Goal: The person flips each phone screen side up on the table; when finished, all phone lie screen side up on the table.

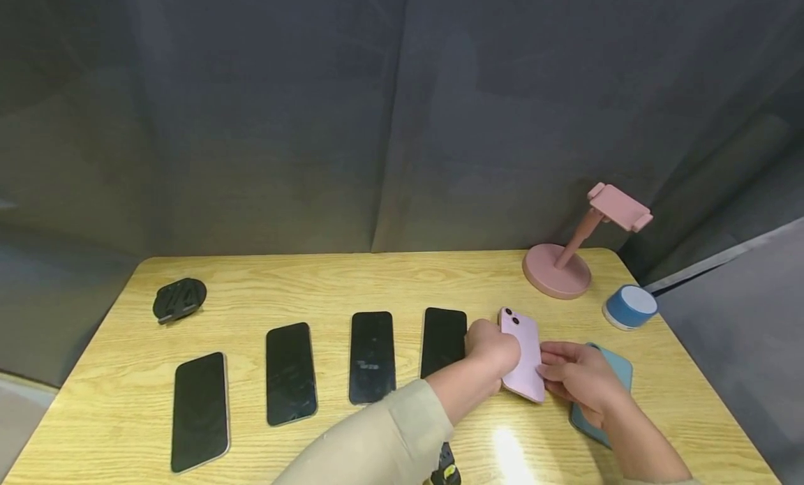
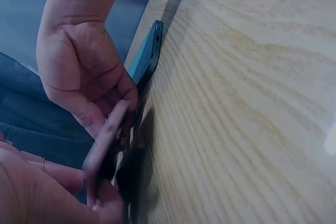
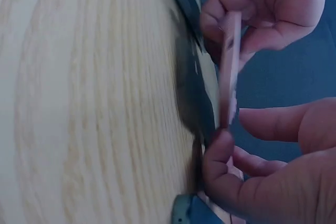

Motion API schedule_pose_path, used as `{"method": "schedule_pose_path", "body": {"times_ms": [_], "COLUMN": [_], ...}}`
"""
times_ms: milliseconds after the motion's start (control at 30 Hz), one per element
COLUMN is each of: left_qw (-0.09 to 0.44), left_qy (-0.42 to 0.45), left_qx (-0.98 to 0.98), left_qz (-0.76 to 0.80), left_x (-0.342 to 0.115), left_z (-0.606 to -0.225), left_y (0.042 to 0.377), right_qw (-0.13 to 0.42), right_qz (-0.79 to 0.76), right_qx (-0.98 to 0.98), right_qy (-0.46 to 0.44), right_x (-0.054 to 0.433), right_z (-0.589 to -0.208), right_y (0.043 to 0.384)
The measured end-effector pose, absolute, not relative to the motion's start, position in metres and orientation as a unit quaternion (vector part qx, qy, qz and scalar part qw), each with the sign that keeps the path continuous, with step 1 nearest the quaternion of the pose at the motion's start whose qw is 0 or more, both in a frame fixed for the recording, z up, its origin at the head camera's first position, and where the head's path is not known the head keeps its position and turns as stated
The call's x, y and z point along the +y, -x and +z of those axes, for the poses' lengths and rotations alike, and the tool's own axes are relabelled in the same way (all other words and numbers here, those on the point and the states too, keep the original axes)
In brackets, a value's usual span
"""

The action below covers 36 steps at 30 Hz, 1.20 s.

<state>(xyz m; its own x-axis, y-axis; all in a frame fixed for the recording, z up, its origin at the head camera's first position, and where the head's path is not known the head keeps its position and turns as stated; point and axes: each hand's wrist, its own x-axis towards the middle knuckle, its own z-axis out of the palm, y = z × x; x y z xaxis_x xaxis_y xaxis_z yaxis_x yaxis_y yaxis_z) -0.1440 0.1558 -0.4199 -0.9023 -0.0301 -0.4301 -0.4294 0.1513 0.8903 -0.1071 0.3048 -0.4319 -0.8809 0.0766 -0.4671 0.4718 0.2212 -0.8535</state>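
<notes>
A pink phone (image 1: 526, 352), its back with two camera lenses facing up, is held between both hands just over the table. My left hand (image 1: 493, 349) grips its left edge with curled fingers. At the opposite edge, my right hand (image 1: 581, 377) pinches the phone between thumb and fingertips. The right wrist view shows the pink phone (image 3: 229, 72) edge-on, raised off the wood with its shadow beneath. Under my right hand lies a teal phone (image 1: 618, 366), partly covered. A black-screened phone (image 1: 442, 338) lies just left of my left hand, partly hidden by it.
Three more dark-screened phones, including one at far left (image 1: 201, 412), lie in a row on the wooden table (image 1: 301, 279). A black round holder (image 1: 180, 299) sits at back left. A pink phone stand (image 1: 559, 272) and a blue-and-white cylinder (image 1: 631, 307) stand at back right.
</notes>
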Motion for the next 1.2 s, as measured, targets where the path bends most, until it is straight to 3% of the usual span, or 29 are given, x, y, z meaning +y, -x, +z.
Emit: {"method": "schedule_pose_path", "body": {"times_ms": [367, 567, 1200], "left_qw": [0.168, 0.21, 0.313], "left_qy": [0.122, 0.113, 0.022], "left_qx": [0.71, 0.64, 0.572], "left_qz": [0.673, 0.73, 0.758], "left_x": [0.147, 0.138, 0.125], "left_z": [-0.418, -0.419, -0.427], "left_y": [0.146, 0.145, 0.139], "right_qw": [0.117, 0.09, 0.095], "right_qz": [-0.664, -0.621, -0.647], "right_qx": [0.708, 0.748, 0.735], "right_qy": [-0.209, -0.216, -0.18], "right_x": [0.301, 0.292, 0.28], "right_z": [-0.437, -0.437, -0.431], "right_y": [0.099, 0.096, 0.086]}}
